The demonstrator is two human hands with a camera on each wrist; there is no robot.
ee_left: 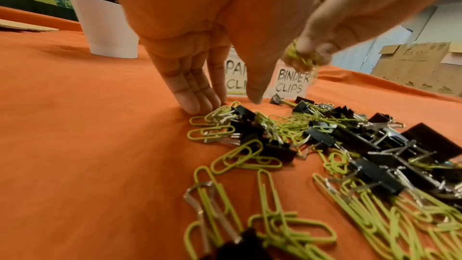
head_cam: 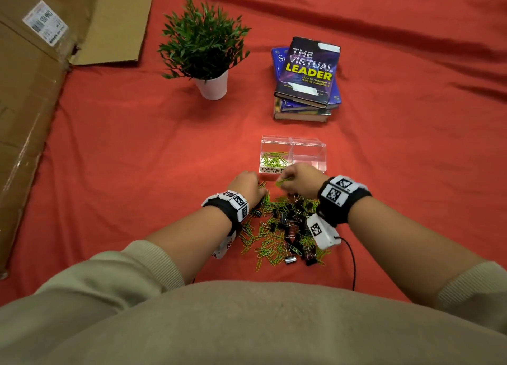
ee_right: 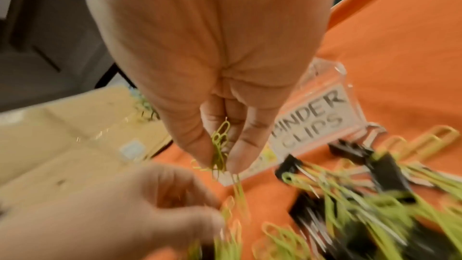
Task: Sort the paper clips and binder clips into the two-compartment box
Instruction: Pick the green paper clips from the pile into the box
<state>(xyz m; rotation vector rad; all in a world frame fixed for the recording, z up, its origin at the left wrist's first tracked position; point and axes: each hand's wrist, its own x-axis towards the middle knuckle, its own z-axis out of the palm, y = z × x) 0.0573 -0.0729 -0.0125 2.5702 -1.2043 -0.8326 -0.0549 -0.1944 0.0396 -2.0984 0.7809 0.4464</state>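
Two books (head_cam: pixel 307 73) and potted plant (head_cam: pixel 205 46) stand beyond clear box (head_cam: pixel 293 145).

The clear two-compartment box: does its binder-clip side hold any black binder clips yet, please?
No, the clear two-compartment box shows that side bare; only green paper clips lie in the other.

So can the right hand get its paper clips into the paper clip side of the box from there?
Probably yes. The right hand, pinching green paper clips, sits just in front of the clear box, whose top looks open. The left hand rests at the pile's edge, off to the side.
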